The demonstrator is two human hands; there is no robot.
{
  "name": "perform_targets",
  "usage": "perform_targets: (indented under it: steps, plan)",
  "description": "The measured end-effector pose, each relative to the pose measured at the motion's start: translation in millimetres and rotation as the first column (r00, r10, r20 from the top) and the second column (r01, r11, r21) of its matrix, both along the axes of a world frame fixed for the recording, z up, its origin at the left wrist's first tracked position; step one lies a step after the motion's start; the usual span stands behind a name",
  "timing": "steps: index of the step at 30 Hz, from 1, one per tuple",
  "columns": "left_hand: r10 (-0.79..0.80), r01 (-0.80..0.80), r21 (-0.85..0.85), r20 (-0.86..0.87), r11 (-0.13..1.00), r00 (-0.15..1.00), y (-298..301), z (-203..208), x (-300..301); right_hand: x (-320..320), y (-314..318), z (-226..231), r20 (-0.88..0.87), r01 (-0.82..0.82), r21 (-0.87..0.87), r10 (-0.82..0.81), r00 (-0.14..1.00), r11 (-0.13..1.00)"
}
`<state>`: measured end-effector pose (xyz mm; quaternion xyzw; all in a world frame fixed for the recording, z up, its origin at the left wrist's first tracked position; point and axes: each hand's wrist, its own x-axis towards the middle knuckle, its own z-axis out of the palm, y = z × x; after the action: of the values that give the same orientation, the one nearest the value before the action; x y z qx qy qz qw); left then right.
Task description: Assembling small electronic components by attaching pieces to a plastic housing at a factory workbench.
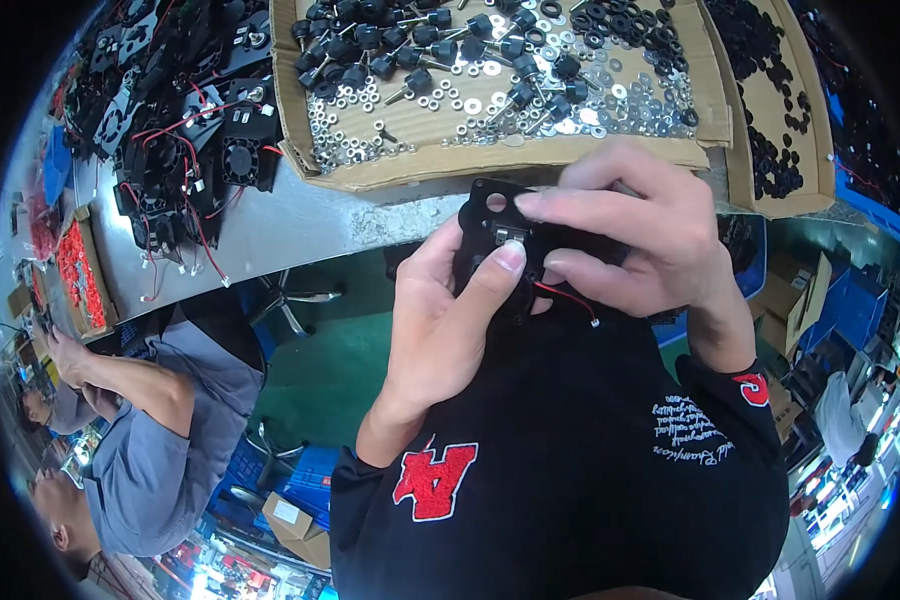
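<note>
Both hands were up close to the chest over a black garment (570,470) with a red patch, working one small part between them. Left hand (445,320) was curled around a black plastic fan bracket (495,235), palm under it, thumb (490,275) pressed flat on the front face next to a small metal clip. Right hand (635,225) came in from the other side, fingers closed over the top and right edge of the same bracket, index finger laid across its upper part near a round hole. Bracket was held in the air just below the near edge of the table (300,215), not resting on anything. A thin red wire (568,298) with a white end hung off the part under the right fingers. Behind the hands sat a shallow cardboard tray (490,160) on the table, holding black-capped screws (420,50), silver washers (570,110) and nuts, plus black rubber rings at the far side. A second cardboard tray (780,130) to the right held more black rings. To the left on the table lay a pile of black fans (190,130) with red wires, and a small box of red parts (78,275) further left. Another person in a grey shirt (160,420) sat at the left, hands at the table edge.
</note>
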<state>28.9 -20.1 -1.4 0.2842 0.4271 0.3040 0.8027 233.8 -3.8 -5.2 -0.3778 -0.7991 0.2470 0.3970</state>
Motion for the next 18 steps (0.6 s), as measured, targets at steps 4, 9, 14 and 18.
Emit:
perform_targets:
  steps: [4,9,14,18]
  plan:
    - [0.018,-0.018,-0.028,-0.014,0.999,1.0,0.3,3.6,-0.3,11.2,-0.9,-4.9,0.001,0.058,0.085,-0.058,0.998,0.995]
    - [0.048,-0.048,-0.003,0.008,0.999,0.999,0.3,4.9,-0.9,-2.9,-0.2,-3.6,-0.115,-0.077,0.022,0.079,0.99,0.997]
    - [0.043,-0.043,-0.038,-0.01,0.998,0.999,1.0,5.8,-1.9,-5.1,-11.7,-3.2,-0.169,0.062,-0.142,-0.086,0.982,0.988]
    - [0.027,-0.027,-0.004,0.022,1.0,0.999,0.1,1.7,-3.8,-1.5,-11.8,-10.3,-0.171,0.072,0.007,-0.07,0.983,0.997]
